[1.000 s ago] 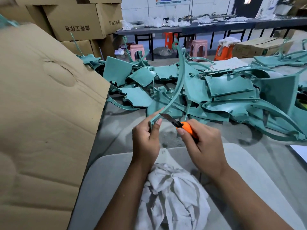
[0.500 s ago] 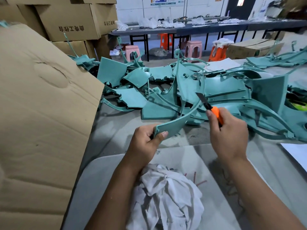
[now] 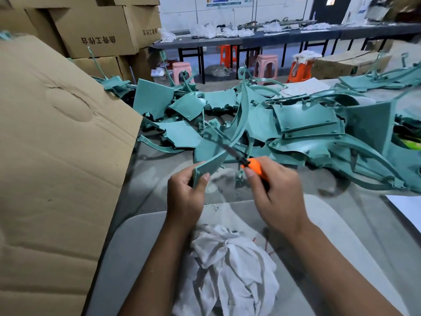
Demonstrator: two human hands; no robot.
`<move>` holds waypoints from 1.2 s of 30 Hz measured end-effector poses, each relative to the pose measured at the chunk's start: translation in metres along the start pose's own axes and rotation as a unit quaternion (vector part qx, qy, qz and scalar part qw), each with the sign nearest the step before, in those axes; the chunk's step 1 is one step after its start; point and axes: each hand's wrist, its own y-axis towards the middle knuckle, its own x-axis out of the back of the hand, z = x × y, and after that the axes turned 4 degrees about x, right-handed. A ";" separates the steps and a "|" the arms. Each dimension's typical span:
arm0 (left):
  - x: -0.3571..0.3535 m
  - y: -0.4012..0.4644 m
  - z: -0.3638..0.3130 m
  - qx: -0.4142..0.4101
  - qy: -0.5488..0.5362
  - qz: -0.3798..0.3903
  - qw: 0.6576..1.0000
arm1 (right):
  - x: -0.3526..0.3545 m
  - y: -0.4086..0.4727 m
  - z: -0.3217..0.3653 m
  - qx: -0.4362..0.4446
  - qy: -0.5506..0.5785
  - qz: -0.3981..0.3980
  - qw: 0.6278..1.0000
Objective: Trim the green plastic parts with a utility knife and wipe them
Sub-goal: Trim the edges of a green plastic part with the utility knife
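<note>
Dozens of green plastic parts (image 3: 303, 128) lie heaped beyond my grip. Below my wrists sits a crumpled white rag (image 3: 230, 267). My left hand (image 3: 185, 197) clasps the wide end of a long curved green plastic strip (image 3: 239, 124); my right hand (image 3: 276, 197) grips an orange-handled utility knife (image 3: 248, 164), blade laid across that strip just above my left thumb.

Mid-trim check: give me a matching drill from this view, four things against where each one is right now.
Things:
1. knife
2. curved part
3. rag
4. cardboard sheet

Places:
A. near edge, between the forearms
B. left hand
C. right hand
D. far left, beside the table

Pairs: 1-C, 2-B, 3-A, 4-D
</note>
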 end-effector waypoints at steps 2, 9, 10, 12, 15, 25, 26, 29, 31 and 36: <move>-0.005 -0.002 0.002 -0.007 0.019 0.010 1.000 | -0.004 -0.002 0.006 0.036 0.005 0.043 0.998; -0.008 -0.004 -0.002 0.016 -0.008 0.062 0.998 | 0.002 -0.001 -0.002 0.031 -0.041 0.073 0.996; -0.006 -0.003 -0.003 0.028 -0.026 0.066 0.997 | 0.003 -0.001 -0.005 0.020 -0.040 0.056 0.997; 0.000 -0.002 -0.006 0.046 -0.036 0.071 0.996 | 0.009 0.001 -0.015 -0.026 -0.028 0.006 0.999; 0.009 -0.002 -0.009 0.046 -0.018 0.115 0.992 | 0.024 0.007 -0.037 -0.134 -0.131 -0.061 0.980; 0.027 0.005 -0.018 0.052 -0.068 -0.087 0.993 | 0.045 0.005 -0.060 -0.239 -0.172 -0.181 0.938; 0.028 0.005 -0.017 0.050 -0.060 -0.121 0.990 | 0.039 0.005 -0.053 -0.213 -0.157 -0.176 0.948; 0.031 0.008 -0.014 0.068 -0.034 -0.199 0.977 | 0.025 0.004 -0.034 -0.124 -0.098 -0.151 0.976; 0.031 0.009 -0.013 0.081 -0.028 -0.215 0.973 | 0.018 0.002 -0.024 -0.061 -0.062 -0.109 0.990; 0.032 0.008 -0.012 0.093 -0.073 -0.188 0.975 | 0.010 0.003 -0.017 0.027 -0.054 -0.002 0.998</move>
